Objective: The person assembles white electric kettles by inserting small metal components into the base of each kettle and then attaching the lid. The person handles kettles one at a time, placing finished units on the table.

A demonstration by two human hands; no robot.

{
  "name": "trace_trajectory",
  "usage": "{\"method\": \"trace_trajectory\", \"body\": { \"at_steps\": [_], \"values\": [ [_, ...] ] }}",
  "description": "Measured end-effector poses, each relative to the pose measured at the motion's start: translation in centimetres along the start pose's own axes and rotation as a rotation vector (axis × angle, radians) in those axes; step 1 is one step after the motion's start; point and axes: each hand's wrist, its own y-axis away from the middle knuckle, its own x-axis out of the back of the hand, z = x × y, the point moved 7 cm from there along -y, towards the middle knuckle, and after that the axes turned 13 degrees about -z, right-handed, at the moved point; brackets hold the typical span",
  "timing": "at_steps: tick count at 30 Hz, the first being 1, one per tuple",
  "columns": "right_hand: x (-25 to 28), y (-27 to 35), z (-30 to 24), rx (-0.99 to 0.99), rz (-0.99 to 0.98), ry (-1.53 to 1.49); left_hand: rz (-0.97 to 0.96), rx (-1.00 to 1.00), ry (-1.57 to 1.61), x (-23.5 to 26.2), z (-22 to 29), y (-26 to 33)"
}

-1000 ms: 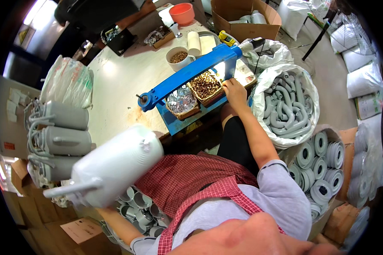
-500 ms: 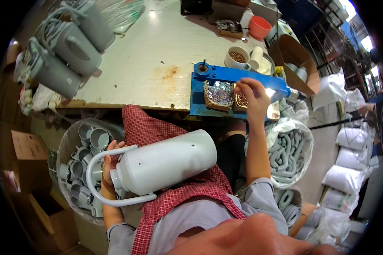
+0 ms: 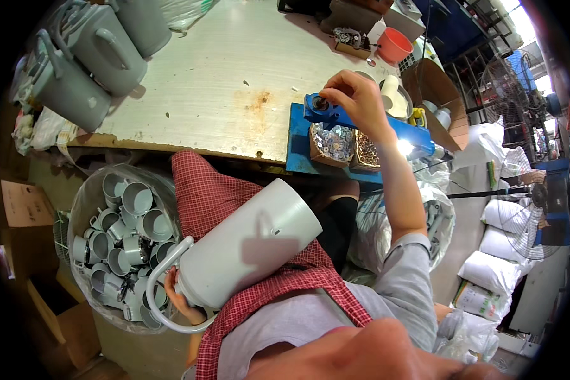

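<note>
A pale grey flask shell (image 3: 247, 247) with a looped handle (image 3: 153, 294) lies slantwise across my lap, its broad end up to the right. My left hand (image 3: 182, 297) grips its narrow neck inside the handle loop; part of that hand is hidden. My right hand (image 3: 354, 101) is over the blue metal arm (image 3: 418, 133), thumb and fingertips pinched at the upright post (image 3: 321, 102) on its left end. What the fingertips hold is too small to make out. Below the arm sit a box of silvery washers (image 3: 332, 142) and a box of coppery rivets (image 3: 367, 152).
Grey jugs (image 3: 107, 54) stand at the table's left end. A bag of grey cups (image 3: 123, 247) is on the floor to my left, a white bag (image 3: 386, 234) to my right. Behind the blue arm are a red bowl (image 3: 395, 45) and a cardboard box (image 3: 434, 88).
My right hand has moved from above the rivet box, left and away from me, to the post. The flask shell has tilted more, its handle end lower. The view has shifted slightly.
</note>
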Motion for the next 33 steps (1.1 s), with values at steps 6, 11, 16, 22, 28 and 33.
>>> {"method": "trace_trajectory", "body": {
  "at_steps": [6,11,16,22,28,33],
  "values": [
    [0.1,-1.3,0.0,-0.211,-0.149,0.176,0.068,0.008,-0.082,-0.8,0.0,-0.8],
    [0.0,-0.6,0.2,-0.046,-0.065,0.021,0.071,0.146,-0.226,2.7,-1.3,-5.0],
    [-0.4,-0.7,0.8,-0.079,-0.046,-0.089,-0.061,0.171,0.102,2.3,-0.2,-10.8],
    [-2.0,0.9,2.5,-0.097,0.122,-0.269,0.113,-0.171,-0.249,0.9,1.3,-9.8],
    [-1.2,10.1,3.2,0.019,0.326,0.074,0.087,0.085,-0.293,2.9,-1.5,-7.6],
    [-6.5,10.6,10.1,-0.006,-0.061,0.599,-0.043,0.218,-0.153,1.9,-1.1,-9.8]
  ]
}}
